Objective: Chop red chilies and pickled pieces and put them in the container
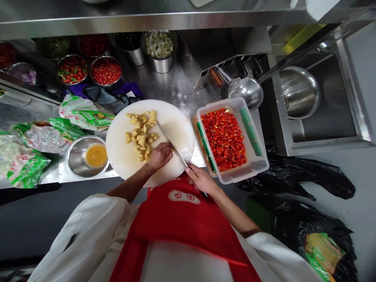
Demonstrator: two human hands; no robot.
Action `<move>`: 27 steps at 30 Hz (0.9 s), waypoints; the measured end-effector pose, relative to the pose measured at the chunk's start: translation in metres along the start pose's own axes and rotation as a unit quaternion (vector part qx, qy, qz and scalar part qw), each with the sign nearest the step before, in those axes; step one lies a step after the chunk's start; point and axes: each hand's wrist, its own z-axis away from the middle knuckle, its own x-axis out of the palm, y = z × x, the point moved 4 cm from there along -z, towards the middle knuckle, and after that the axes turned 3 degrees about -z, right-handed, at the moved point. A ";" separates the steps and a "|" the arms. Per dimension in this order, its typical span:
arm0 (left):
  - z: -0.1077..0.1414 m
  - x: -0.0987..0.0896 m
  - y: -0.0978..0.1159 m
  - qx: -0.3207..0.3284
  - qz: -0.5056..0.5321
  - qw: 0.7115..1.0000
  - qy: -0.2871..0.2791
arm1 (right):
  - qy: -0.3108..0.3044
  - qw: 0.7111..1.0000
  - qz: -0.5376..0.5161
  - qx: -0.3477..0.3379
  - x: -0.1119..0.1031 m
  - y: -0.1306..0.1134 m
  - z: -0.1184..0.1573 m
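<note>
R grip (198, 178) clasping knife (181, 159), L grip (160, 156) curled, can't tell round what, w/ ginger lumps (141, 138) just beyond it lookin' uncut, chillies (223, 139) R of R grip chopped.

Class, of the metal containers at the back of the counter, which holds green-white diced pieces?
The rightmost container. Its green-white pieces set it apart; the container beside it shows dark contents, those farther left red, green or purple.

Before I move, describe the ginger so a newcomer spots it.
Find the round white cutting board on the steel counter. On it, left of the knife, lies the ginger: knobbly and pale yellow, unlike the chopped red peppers in the clear tub.
</note>
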 end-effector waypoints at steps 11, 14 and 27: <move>-0.008 0.006 0.008 0.023 -0.051 0.997 -0.050 | 0.046 0.979 -0.191 -0.061 -0.001 0.000 0.005; -0.023 -0.011 -0.006 0.003 -0.047 0.997 -0.057 | 0.059 0.977 -0.197 -0.063 -0.003 -0.003 0.017; -0.140 -0.073 -0.100 -0.291 -0.197 0.926 -0.137 | -0.042 0.990 -0.131 0.039 0.007 0.044 0.052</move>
